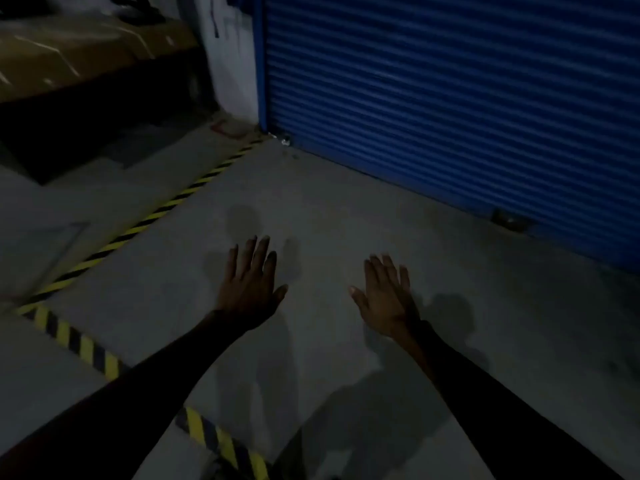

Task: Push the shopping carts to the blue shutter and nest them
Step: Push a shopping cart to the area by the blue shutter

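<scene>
A person's left hand and right hand reach out flat and empty, each grip open, over bare floor before the closed blue shutter at far right; no carts in sight, so nesting looks unstarted.

Shutter is ribbed blue metal with a faint sheen; floor is matt grey concrete, smooth; striped tape looks worn; boxes are brown cardboard
</scene>
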Demonstrator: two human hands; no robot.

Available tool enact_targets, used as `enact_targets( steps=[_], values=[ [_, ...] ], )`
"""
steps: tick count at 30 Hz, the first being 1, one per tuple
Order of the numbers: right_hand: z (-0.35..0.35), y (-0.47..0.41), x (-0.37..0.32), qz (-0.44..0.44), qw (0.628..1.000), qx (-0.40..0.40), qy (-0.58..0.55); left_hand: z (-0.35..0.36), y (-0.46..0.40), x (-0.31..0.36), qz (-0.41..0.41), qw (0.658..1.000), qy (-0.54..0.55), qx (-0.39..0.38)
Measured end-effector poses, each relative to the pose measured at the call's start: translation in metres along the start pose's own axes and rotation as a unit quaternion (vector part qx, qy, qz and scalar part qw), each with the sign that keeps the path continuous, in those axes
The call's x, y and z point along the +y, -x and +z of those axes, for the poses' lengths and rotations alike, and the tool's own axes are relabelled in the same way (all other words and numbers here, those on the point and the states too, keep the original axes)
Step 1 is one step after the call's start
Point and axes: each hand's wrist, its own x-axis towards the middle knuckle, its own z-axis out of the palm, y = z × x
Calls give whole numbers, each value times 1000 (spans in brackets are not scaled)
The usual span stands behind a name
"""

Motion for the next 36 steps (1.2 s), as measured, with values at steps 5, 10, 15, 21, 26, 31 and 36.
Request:
enact_targets(
  steps=[5,10,15,21,26,31,36],
  values=[
    [7,-44,-81,-68,997,17,-14,6,23,-85,-73,997,-21,-12],
    [19,-84,-178,-139,990,8,-14,16,53,-171,-131,990,-30,-38],
    [24,-131,-271,-199,980,-3,-14,18,85,-253,-190,980,-33,-52],
    [27,-183,-377,-285,958,-27,-9,18,120,-338,-280,957,-32,-68],
    [40,-228,-454,-357,933,-49,-26,23,139,-396,-362,927,-38,-89],
    [59,-296,-534,-415,906,-70,-45,37,138,-464,-428,897,-41,-99],
    [61,-364,-627,-469,877,-90,-49,33,126,-536,-496,862,-36,-96]
  ],
)
